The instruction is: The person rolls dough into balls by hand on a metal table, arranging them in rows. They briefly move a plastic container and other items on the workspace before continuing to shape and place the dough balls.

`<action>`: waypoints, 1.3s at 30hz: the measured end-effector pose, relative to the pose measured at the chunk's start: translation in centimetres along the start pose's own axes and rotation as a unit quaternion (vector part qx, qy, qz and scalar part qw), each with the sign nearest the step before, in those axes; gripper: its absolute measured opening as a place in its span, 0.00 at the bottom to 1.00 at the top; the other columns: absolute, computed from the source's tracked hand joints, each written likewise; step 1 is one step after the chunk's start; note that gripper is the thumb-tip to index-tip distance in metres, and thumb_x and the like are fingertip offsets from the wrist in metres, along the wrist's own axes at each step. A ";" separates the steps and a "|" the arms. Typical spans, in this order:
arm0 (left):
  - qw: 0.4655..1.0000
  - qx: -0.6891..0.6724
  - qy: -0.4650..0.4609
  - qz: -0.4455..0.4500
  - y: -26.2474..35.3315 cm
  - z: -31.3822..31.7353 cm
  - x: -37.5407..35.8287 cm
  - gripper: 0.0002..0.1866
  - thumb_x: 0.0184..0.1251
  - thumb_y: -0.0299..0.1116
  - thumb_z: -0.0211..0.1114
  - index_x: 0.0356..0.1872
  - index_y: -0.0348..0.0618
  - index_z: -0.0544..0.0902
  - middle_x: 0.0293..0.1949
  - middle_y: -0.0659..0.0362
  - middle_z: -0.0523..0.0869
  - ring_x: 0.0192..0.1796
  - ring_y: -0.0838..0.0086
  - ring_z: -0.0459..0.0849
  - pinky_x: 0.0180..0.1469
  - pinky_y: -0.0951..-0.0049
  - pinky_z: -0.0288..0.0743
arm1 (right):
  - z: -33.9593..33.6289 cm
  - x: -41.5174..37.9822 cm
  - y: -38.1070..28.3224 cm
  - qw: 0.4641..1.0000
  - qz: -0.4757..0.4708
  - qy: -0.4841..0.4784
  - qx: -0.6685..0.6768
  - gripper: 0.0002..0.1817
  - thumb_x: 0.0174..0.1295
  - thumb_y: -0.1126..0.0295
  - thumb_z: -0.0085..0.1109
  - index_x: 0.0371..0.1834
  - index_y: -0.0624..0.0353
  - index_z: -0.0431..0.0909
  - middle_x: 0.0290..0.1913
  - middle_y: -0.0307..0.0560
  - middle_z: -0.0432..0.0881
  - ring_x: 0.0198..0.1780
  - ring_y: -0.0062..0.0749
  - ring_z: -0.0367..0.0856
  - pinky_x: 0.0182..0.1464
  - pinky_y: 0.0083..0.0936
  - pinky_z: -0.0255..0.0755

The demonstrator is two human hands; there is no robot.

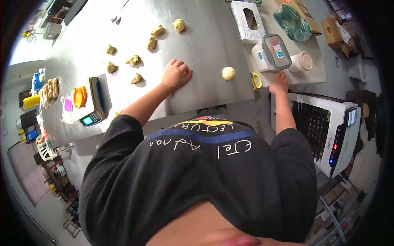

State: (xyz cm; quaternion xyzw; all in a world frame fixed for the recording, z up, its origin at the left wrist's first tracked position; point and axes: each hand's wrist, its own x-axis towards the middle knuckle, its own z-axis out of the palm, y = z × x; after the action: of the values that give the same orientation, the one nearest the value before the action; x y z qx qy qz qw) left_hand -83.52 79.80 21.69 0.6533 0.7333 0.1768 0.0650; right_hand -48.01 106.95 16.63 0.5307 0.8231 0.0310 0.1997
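Note:
My left hand (176, 76) rests on the steel table (205, 41) with its fingers curled inward. Whatever lies under its palm is mostly hidden. Right of it sits a smooth, pale dough ball (228, 74). Rough dough pieces lie farther out, among them one piece (179, 25) at the back and another (136, 78) to the left. My right hand (279, 83) is at the edge of the white side table (316, 76), its fingers laid forward just below a clear lidded container (266, 57). Yellow-handled scissors (256, 80) lie left of that hand.
A digital scale (92, 104) holding an orange ring-shaped item (79, 97) stands at the left. Beyond the container are a white box (247, 20), a white tub (301, 61) and a green plastic bag (292, 22). An air cooler (324, 131) stands at my right.

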 end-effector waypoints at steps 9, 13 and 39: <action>0.988 -0.013 -0.119 -0.093 0.5 -3.7 -2.2 0.26 0.52 0.42 0.69 0.52 0.44 0.76 0.53 0.49 0.75 0.58 0.55 0.71 0.62 0.60 0.68 | -0.2 -0.3 0.1 0.998 -0.016 -0.020 0.050 0.34 0.53 0.71 0.51 0.65 0.62 0.55 0.62 0.60 0.61 0.62 0.55 0.61 0.66 0.39 0.57; 0.998 -0.005 -0.040 0.052 -0.1 -1.6 -1.6 0.22 0.51 0.41 0.70 0.46 0.43 0.77 0.47 0.52 0.76 0.54 0.57 0.72 0.56 0.60 0.70 | -0.4 -0.3 0.1 0.999 -0.017 -0.007 0.036 0.33 0.54 0.72 0.51 0.66 0.61 0.55 0.62 0.61 0.60 0.62 0.55 0.61 0.66 0.39 0.58; 0.991 -0.033 -0.018 -0.127 0.3 -3.5 -3.5 0.22 0.62 0.45 0.61 0.53 0.42 0.77 0.51 0.47 0.79 0.56 0.52 0.73 0.59 0.59 0.68 | -0.2 -0.3 0.1 1.000 -0.020 0.011 0.015 0.30 0.55 0.70 0.51 0.64 0.61 0.58 0.62 0.59 0.62 0.63 0.53 0.61 0.66 0.40 0.57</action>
State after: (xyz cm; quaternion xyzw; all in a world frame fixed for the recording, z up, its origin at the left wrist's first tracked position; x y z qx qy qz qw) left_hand -83.88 75.77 24.60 0.5557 0.8027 0.1790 0.1215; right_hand -47.87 106.80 16.96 0.5165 0.8361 0.0207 0.1838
